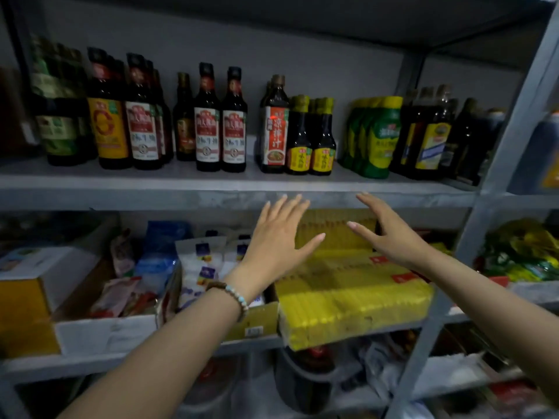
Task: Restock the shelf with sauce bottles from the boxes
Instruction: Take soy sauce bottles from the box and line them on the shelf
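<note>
Hovering left hand (276,237), right hand (390,234), spread below shelf edge (211,198)

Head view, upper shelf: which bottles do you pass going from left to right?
green-labelled bottles → yellow-labelled bottle → red-and-white-labelled bottles → small gold-capped bottle → red-and-white-labelled pair → red-labelled bottle → two short yellow-capped bottles → green-and-yellow squeeze bottles → dark bottles with blue-and-yellow labels
</note>
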{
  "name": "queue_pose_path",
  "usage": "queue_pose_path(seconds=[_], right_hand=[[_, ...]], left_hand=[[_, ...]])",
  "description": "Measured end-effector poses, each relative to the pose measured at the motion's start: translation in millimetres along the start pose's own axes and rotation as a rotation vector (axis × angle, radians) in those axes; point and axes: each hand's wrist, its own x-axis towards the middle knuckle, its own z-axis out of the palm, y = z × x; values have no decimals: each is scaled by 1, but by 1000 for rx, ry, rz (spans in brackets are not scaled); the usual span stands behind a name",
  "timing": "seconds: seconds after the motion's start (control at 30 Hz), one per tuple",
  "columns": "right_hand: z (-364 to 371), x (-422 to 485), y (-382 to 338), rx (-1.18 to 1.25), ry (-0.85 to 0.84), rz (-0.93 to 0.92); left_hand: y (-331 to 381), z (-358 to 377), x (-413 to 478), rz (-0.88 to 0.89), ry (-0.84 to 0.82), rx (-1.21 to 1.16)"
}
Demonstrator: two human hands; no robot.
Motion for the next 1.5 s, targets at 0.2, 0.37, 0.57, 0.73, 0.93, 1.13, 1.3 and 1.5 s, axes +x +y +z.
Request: queue_pose_path(seconds=[0.2,0.37,0.57,0.73,0.93,1.13,1.3,1.5], right_hand=[[7,-56,85,1,-124,20],[32,-103,179,-7,-297,41],[74,-152,252,41,-568,172],[128,-194,291,118,-672,248],[206,-247,329,176,-740,307],[300,-288,395,237,-877,277],[357,-303,435,230,-985,266],[431,-339,472,234,-1014,263]], left_hand=[[54,87,-33,-46,-137,59],[91,165,-63,-165,-285,83],[107,234,-111,-298,-514,40],[99,293,-148,-379,-687,-14],[84,364,-211,-511,-811,-58],[79,426,-275,-777,-796,-127],[93,489,-317,-1022,-684,-158],[101,569,-391,-1213,-714,-241]])
